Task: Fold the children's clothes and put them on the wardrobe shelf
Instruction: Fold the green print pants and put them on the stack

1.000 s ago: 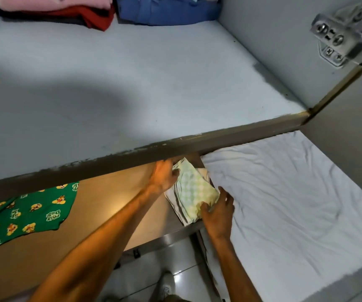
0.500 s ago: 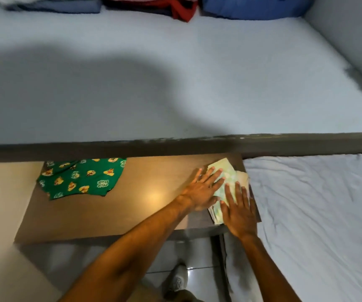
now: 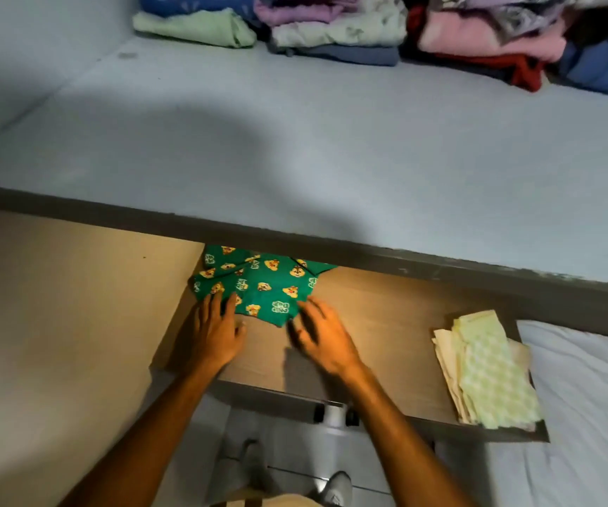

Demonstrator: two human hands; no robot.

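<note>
A green children's garment printed with yellow cartoon faces lies crumpled on the brown table, partly tucked under the wardrobe shelf's edge. My left hand rests with fingertips on its left hem. My right hand hovers open at its lower right corner, blurred. A folded pale green checked garment lies at the table's right end. The grey wardrobe shelf spreads above, with stacks of folded clothes along its back.
A white sheet covers the bed to the right of the table. A beige panel stands on the left. Below the table's front edge I see tiled floor, a white bottle and my shoes.
Both hands let go of the folded checked garment and moved left to the green garment. My view swung left, so the checked garment now sits at the right.
</note>
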